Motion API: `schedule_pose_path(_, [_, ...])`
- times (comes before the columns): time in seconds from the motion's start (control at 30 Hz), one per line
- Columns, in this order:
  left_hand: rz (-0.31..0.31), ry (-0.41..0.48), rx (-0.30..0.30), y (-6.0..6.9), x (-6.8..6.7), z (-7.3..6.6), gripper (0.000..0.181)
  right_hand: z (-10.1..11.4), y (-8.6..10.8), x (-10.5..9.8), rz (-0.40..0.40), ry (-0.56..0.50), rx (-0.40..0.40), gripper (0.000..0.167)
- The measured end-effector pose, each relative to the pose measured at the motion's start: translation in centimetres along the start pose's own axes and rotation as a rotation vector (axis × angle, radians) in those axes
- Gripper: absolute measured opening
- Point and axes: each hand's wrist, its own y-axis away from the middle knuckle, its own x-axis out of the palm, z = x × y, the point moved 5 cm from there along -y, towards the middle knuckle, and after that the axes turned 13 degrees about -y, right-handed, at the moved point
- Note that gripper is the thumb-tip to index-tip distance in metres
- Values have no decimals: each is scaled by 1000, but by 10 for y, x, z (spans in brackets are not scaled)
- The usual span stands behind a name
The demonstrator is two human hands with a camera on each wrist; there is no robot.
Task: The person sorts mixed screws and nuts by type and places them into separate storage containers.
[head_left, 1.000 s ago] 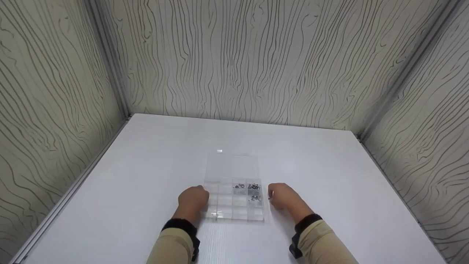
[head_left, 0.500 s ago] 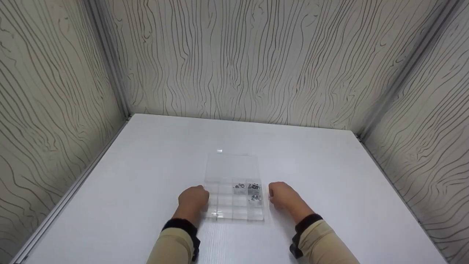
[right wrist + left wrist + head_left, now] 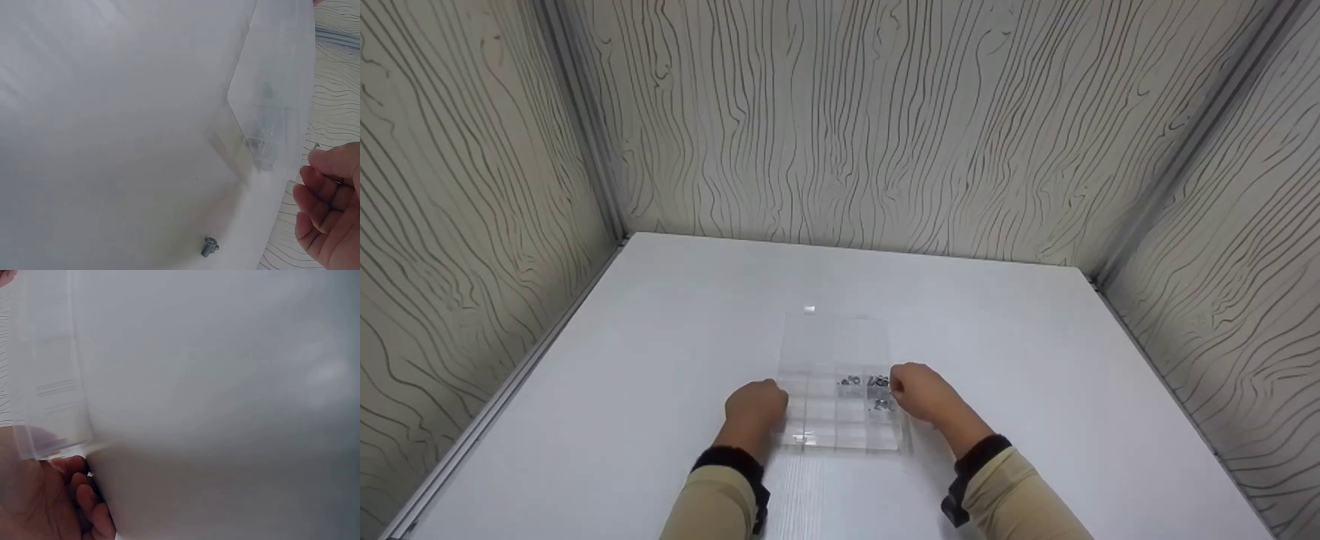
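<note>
A clear plastic compartment box [image 3: 821, 409] lies on the table with its lid [image 3: 836, 337] folded back on the far side. Small metal parts [image 3: 851, 382] sit in several of its right-hand compartments. My left hand [image 3: 756, 409] grips the box's left edge; its curled fingers [image 3: 87, 492] show beneath a corner in the left wrist view. Over the box's right edge is my right hand [image 3: 926, 394]. Between thumb and forefinger it pinches a tiny metal piece [image 3: 316, 146], mostly hidden, so its exact kind cannot be told.
A small metal fastener [image 3: 209, 246] lies on the white surface beside the box in the right wrist view. The white table [image 3: 660, 322] is bounded by wood-patterned panels [image 3: 840, 135] at the back and both sides.
My right hand has moved left and slightly away from me, from beside the box to above its right-hand compartments. The left hand and the box have stayed in place.
</note>
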Motion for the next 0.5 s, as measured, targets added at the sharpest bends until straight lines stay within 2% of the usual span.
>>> schedule_pose_path(0.13, [4, 6, 4, -1, 0, 0, 8, 5, 1, 2, 4, 7, -84, 5])
schedule_pose_path(0.23, [10, 6, 5, -1, 0, 0, 8, 6, 2, 0, 4, 10, -114, 3])
schedule_pose_path(0.37, [21, 9, -6, -1, 0, 0, 11, 1, 3, -4, 11, 9, -85, 4])
schedule_pose_path(0.5, [30, 42, -22, -1, 1, 1, 25, -7, 3, -9, 8, 31, -23, 7])
